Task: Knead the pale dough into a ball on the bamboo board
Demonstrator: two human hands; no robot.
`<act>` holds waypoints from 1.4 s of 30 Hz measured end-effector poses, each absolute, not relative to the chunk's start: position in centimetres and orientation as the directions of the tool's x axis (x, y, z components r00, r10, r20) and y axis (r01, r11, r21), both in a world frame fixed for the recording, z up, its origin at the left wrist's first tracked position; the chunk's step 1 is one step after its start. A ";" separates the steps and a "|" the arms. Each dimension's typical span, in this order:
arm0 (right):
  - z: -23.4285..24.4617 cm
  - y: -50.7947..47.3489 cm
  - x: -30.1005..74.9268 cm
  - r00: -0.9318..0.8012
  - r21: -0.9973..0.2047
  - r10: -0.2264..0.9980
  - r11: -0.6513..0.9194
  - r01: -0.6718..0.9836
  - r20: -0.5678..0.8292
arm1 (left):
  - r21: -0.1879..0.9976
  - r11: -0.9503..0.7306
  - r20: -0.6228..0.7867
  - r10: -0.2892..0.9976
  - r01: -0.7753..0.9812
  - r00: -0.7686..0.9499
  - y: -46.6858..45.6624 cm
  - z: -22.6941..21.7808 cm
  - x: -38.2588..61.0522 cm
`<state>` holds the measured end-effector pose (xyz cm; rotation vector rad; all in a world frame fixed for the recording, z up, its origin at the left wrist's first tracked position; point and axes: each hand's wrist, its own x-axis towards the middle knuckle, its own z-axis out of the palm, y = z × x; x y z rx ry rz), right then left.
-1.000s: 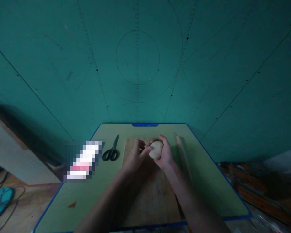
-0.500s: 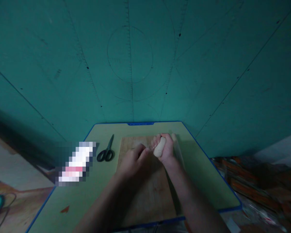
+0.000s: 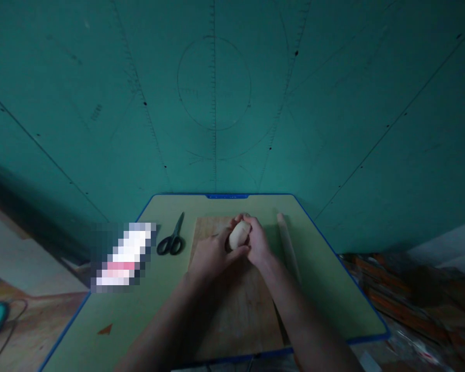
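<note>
A pale, smooth lump of dough [image 3: 239,235] is cupped between my two hands over the far part of a wooden board [image 3: 248,315]. My left hand [image 3: 213,253] curls round its left and near side, the thumb lying along the lower edge. From the right, my right hand [image 3: 259,238] wraps the lump, its fingertips meeting the left ones at the far side. The palms and the underside of the dough are hidden.
Black-handled scissors [image 3: 171,243] lie left of the board, tips pointing away. A pale rolling pin [image 3: 289,245] lies to its right. A pixelated patch [image 3: 124,253] covers something at the left table edge. A small brown triangular scrap [image 3: 105,329] lies near left. A green wall [image 3: 232,103] stands behind.
The dough was squeezed in my right fist with my left fingers beside it. Now both hands hold it, slightly further left, and the rolling pin shows more fully.
</note>
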<state>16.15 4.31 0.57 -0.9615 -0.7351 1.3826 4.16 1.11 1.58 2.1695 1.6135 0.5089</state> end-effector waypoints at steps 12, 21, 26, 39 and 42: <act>1.5 2.8 18.0 -0.067 -0.702 0.919 0.342 0.625 0.388 | 0.447 -0.355 0.030 0.923 0.821 0.383 1.0 0.9 4.2; 1.1 3.5 18.5 -0.003 -0.893 0.972 0.215 0.395 0.233 | 0.703 -0.473 0.115 0.812 0.531 0.572 0.5 2.1 3.6; 0.8 4.1 18.1 0.180 -0.972 0.971 0.123 0.199 0.160 | 0.693 -0.440 0.124 0.853 0.571 0.507 0.7 2.0 3.5; 0.4 3.3 17.5 0.243 -0.906 0.916 0.219 0.361 0.318 | 0.787 -0.308 0.145 0.934 0.534 0.326 0.1 1.8 4.4; 0.3 3.3 17.4 0.246 -0.893 0.904 0.241 0.381 0.349 | 0.831 -0.284 0.128 0.934 0.477 0.333 0.3 1.7 4.2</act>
